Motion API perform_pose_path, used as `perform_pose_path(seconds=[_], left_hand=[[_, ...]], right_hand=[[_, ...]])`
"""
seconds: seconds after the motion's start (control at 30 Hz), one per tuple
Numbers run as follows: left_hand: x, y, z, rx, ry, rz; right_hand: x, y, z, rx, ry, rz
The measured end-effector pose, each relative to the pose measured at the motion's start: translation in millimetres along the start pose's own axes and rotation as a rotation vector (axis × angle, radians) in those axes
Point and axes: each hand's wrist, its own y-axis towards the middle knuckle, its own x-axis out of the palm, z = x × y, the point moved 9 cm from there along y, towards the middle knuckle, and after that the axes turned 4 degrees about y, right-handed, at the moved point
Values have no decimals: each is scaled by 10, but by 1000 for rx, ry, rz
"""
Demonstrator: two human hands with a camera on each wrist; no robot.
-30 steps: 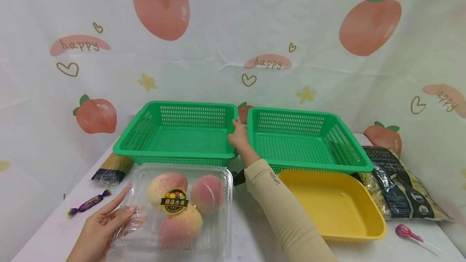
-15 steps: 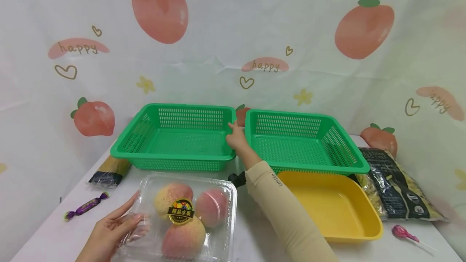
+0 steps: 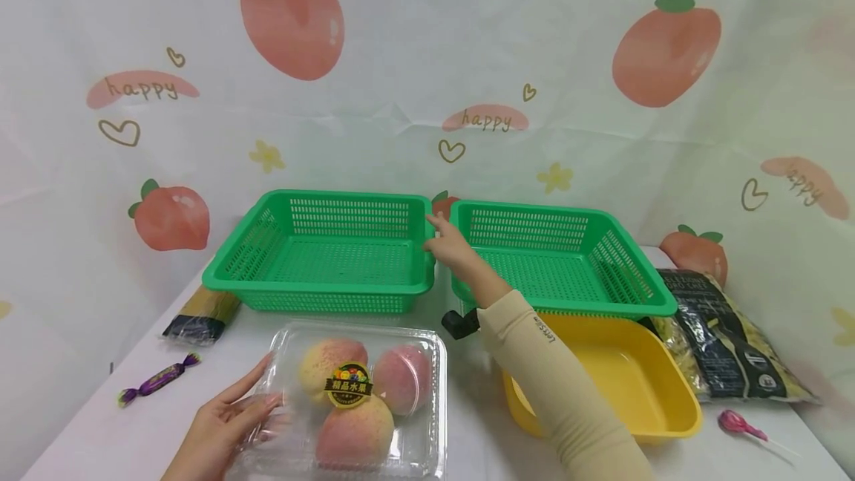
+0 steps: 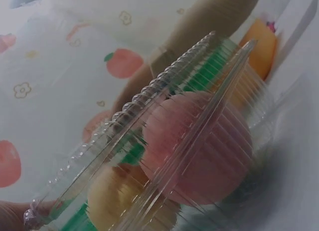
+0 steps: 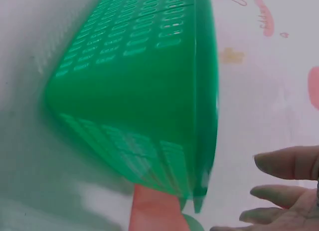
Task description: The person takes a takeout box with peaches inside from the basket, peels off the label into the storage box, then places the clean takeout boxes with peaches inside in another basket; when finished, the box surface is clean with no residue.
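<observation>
The right green basket (image 3: 561, 258) now sits slightly nearer the front of the bench (image 3: 87, 429) than a moment ago, its front edge reaching over the back of the yellow tray (image 3: 621, 384). The left green basket (image 3: 327, 254) has kept its place, and the two baskets stand side by side with a narrow gap between them. The right hand (image 3: 449, 245), which a second ago lay against the right rim of the left basket, has come away from it and now hovers in that gap, fingers relaxed and loosely spread, holding nothing; the right wrist view shows the fingertips (image 5: 279, 163) apart from the green wall (image 5: 149, 91). So the nudging of the baskets looks finished for now, and that hand is free.

The clear clamshell box of peaches (image 3: 350, 399) has slid a little to the right along the front of the bench. The left hand (image 3: 223, 429) rests flat against its left side with straight fingers, touching rather than gripping. In the left wrist view the ribbed lid (image 4: 164, 121) is shut over the fruit.

Further off lie a dark pasta bag (image 3: 728, 340) right of the tray, a spaghetti packet (image 3: 200, 318), a purple sweet (image 3: 156, 378) and a pink lollipop (image 3: 741, 427).
</observation>
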Motion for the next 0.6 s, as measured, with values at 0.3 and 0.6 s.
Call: perform_pose_path(seconds=[0.3, 0.6], left_hand=[[250, 40, -22, -66, -44, -76], [507, 67, 63, 47, -22, -174]], right_hand=[[-140, -252, -3, -26, -67, -85], [-119, -508, -103, -118, -128, -204]])
